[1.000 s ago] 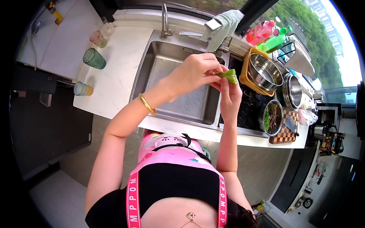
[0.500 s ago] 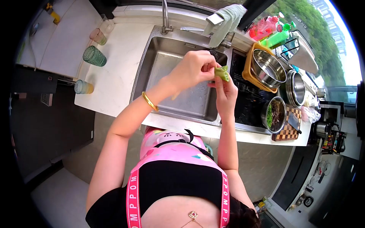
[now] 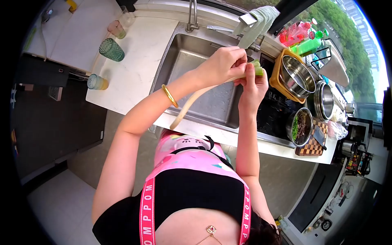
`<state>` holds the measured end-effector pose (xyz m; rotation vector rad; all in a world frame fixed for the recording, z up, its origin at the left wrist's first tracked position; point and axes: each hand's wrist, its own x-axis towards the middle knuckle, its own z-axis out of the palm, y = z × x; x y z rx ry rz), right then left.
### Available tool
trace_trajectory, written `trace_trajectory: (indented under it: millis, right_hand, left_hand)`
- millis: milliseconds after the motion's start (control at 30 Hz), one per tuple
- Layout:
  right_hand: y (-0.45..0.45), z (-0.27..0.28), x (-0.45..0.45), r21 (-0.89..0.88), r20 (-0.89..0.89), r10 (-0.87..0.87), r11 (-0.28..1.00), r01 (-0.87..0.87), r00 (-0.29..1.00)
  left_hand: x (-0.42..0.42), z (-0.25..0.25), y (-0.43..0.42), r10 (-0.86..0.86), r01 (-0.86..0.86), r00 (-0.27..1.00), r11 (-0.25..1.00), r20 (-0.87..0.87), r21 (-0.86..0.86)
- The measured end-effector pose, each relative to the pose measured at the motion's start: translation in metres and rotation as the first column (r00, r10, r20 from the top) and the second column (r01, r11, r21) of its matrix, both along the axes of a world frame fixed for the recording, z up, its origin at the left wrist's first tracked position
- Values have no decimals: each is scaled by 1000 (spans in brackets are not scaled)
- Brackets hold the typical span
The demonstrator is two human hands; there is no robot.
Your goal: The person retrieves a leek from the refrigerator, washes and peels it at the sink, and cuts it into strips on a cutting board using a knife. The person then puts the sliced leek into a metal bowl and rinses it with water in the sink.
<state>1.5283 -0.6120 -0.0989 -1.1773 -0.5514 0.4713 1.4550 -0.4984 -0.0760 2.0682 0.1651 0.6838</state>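
A long green onion (image 3: pixel 188 105) with a pale white stalk curves down leftward from my hands, its lower tip near the counter's front edge. Its cut green end (image 3: pixel 258 69) shows between my fingertips. My left hand (image 3: pixel 227 64), with a gold bangle at the wrist, is closed around the stalk just below the green part. Close beside it, my right hand (image 3: pixel 254 86) pinches the green end between thumb and fingers. Both hands are over the right side of the steel sink (image 3: pixel 196 65). The exact fingertip contact is partly hidden.
A faucet (image 3: pixel 191 18) and draped cloth (image 3: pixel 261 22) stand behind the sink. Glasses (image 3: pixel 112 50) line the left counter. On the right are a metal pot (image 3: pixel 297 75) in a yellow basket, a bowl of chopped food (image 3: pixel 300 126) and a cleaver (image 3: pixel 319 135) on a checkered board.
The pale stalk now shows at length below my left hand, where it was mostly hidden before. Both hands sit slightly further right in view, and the whole view has shifted a little.
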Motion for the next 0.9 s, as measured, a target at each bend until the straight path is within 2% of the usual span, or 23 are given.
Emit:
trace_trajectory:
  millis: [67, 133, 200, 233, 300, 333, 367, 400, 433, 467, 500, 533, 600, 667, 733, 800, 867, 900]
  right_hand:
    - [0, 2, -1, 8, -13, 6, 1000, -6, 1000]
    - [-1, 0, -1, 2, 55, -17, 1000, 16, 998]
    - [-6, 1, -2, -3, 58, 39, 999, -39, 998]
    - [-7, 3, -5, 17, -6, 43, 999, -42, 999]
    - [-8, 6, -7, 39, -68, 46, 998, -44, 997]
    - [-8, 6, -8, 64, -106, 70, 996, -64, 992]
    - [-9, 5, -8, 86, -145, 96, 993, -84, 985]
    - [-8, 5, -10, 92, -144, 94, 992, -81, 985]
    - [-7, 4, -13, 74, -72, 65, 995, -60, 995]
    - [-9, 2, -16, 55, 0, 37, 998, -36, 999]
    - [-14, 1, -18, 69, 102, 1, 998, -8, 995]
    - [-19, 2, -20, 100, 115, -13, 995, 2, 993]
    - [-34, 6, -21, 110, 117, -63, 993, 50, 991]
    - [-43, 7, -18, 124, 135, -103, 989, 87, 985]
    - [-77, 24, -2, 115, 68, -171, 980, 162, 983]
    - [-103, 29, 13, 101, -22, -229, 968, 230, 973]
    - [-119, 27, 26, 87, -60, -251, 963, 255, 966]
    - [-137, 26, 32, 98, -117, -306, 943, 317, 945]
  left_hand:
    - [-2, 0, 0, 22, -22, 1000, 1000, 14, 9]
    - [-3, -1, 0, 39, -40, 999, 999, 32, 16]
    - [-4, -5, 0, 88, -92, 992, 995, 88, 44]
    - [-5, -9, -1, 86, -91, 992, 995, 90, 46]
    - [-6, -19, -3, 231, -224, 960, 973, 159, -63]
    - [-6, -26, -4, 230, -223, 960, 973, 161, -60]
    - [-6, -34, -5, 308, -285, 942, 943, 132, -171]
    - [-5, -36, -4, 378, -341, 920, 900, 97, -273]
    - [-7, -36, -1, 404, -386, 914, 860, -17, -333]
    - [-5, -46, 3, 404, -386, 914, 860, -17, -333]
    - [-3, -51, 9, 420, -300, 907, 687, 25, -662]
    - [-2, -56, 12, 447, -153, 892, 421, 58, -894]
    - [-2, -67, 18, 465, -164, 884, 410, 51, -897]
    - [-10, -99, 44, 478, -44, 878, 122, 20, -992]
    - [-33, -146, 81, 583, -156, 807, 46, -100, -987]
    - [-54, -200, 110, 636, -203, 760, 34, -135, -979]
    - [-69, -202, 109, 628, -345, 755, 137, -187, -929]
    - [-72, -187, 98, 615, -434, 753, 193, -236, -880]
